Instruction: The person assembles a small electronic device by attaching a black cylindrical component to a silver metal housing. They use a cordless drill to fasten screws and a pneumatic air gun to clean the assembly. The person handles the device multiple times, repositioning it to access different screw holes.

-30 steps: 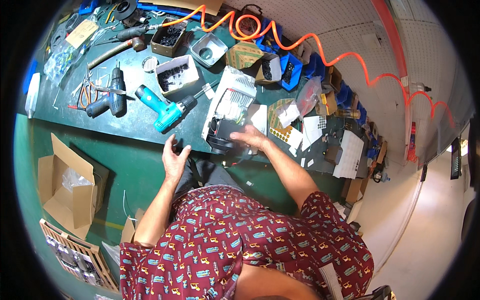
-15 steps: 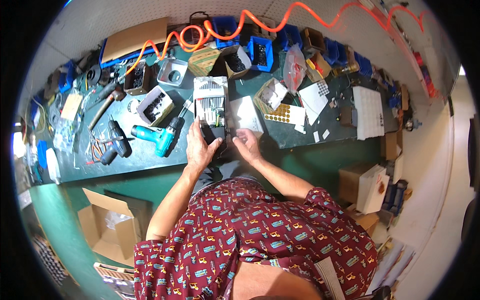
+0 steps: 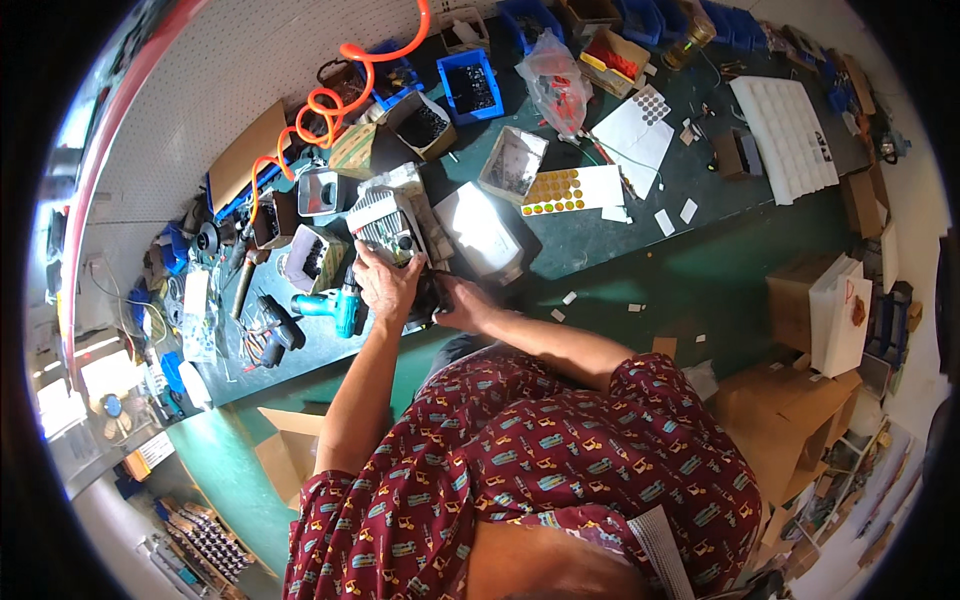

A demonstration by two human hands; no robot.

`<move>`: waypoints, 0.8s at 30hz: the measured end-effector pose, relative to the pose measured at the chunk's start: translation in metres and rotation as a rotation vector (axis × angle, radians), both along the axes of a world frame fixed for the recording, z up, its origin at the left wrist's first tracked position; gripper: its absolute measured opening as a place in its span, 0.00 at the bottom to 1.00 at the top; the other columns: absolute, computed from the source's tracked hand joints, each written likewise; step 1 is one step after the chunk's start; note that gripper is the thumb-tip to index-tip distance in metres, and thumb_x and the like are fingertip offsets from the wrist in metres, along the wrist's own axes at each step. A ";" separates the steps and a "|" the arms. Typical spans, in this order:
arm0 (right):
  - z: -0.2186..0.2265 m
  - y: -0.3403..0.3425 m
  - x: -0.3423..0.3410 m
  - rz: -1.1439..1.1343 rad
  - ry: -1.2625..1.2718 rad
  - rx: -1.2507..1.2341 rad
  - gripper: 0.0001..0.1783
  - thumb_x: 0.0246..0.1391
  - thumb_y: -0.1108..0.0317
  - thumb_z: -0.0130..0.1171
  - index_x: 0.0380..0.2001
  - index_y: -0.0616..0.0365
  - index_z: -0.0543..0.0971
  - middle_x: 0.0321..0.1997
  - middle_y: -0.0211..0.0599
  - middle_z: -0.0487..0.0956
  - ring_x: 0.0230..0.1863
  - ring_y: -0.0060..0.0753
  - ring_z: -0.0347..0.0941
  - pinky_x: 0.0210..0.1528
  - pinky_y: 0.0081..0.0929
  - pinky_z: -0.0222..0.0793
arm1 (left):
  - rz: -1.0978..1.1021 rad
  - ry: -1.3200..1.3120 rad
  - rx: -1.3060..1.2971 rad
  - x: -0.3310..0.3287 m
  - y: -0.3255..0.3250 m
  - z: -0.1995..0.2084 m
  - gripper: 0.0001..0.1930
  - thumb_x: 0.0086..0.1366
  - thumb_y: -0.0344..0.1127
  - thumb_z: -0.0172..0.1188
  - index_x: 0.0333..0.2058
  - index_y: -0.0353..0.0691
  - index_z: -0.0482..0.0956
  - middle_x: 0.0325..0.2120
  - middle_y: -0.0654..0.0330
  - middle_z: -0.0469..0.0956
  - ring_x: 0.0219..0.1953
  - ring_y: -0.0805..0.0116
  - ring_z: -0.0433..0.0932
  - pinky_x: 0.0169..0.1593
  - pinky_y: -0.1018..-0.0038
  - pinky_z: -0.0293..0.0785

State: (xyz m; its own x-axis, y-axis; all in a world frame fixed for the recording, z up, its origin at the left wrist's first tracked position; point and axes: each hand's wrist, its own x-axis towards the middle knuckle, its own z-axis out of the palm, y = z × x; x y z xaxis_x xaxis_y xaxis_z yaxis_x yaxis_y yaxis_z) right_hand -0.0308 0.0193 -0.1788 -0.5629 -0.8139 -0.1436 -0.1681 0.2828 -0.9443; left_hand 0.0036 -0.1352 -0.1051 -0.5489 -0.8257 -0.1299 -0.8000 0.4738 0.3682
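Note:
A pale finned metal housing (image 3: 376,218) with a dark near end lies at the front edge of the green workbench. My left hand (image 3: 388,288) grips over its near part, fingers on top and thumb toward the right side. My right hand (image 3: 466,306) closes on the dark near right corner, its fingertips partly hidden. Just left of the housing is a teal cordless drill (image 3: 330,308), partly behind my left hand. A white box (image 3: 478,232) under bright light stands to the right.
Farther left lie a dark drill (image 3: 280,326) and a hammer (image 3: 246,284). Small-parts cartons and blue bins (image 3: 470,88) line the back beneath an orange coiled hose (image 3: 322,105). A sheet of round gold stickers (image 3: 570,190) and a white foam tray (image 3: 785,138) lie right.
The whole view has swung, so the bench now slants. My left hand has come farther over the housing's near part, and my right hand has shifted round its near right corner.

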 end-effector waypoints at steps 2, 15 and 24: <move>-0.004 -0.001 0.005 -0.053 -0.010 -0.032 0.40 0.42 0.63 0.71 0.60 0.60 0.68 0.55 0.56 0.75 0.56 0.59 0.73 0.56 0.45 0.72 | -0.019 -0.038 -0.022 -0.004 0.007 0.003 0.64 0.45 0.52 0.77 0.71 0.37 0.42 0.58 0.37 0.61 0.60 0.37 0.65 0.58 0.52 0.70; -0.041 -0.004 0.032 -0.142 -0.128 -0.126 0.42 0.54 0.59 0.60 0.67 0.57 0.53 0.38 0.62 0.79 0.40 0.72 0.76 0.43 0.55 0.72 | -0.081 -0.173 -0.091 -0.017 0.007 0.010 0.61 0.42 0.51 0.73 0.72 0.46 0.48 0.47 0.35 0.72 0.51 0.38 0.74 0.56 0.52 0.72; -0.023 -0.010 0.037 -0.151 -0.306 0.014 0.45 0.52 0.74 0.51 0.71 0.50 0.46 0.42 0.67 0.78 0.44 0.72 0.75 0.44 0.58 0.71 | -0.129 -0.166 -0.084 -0.014 0.006 0.023 0.54 0.45 0.51 0.71 0.69 0.39 0.53 0.47 0.32 0.72 0.51 0.36 0.73 0.56 0.52 0.70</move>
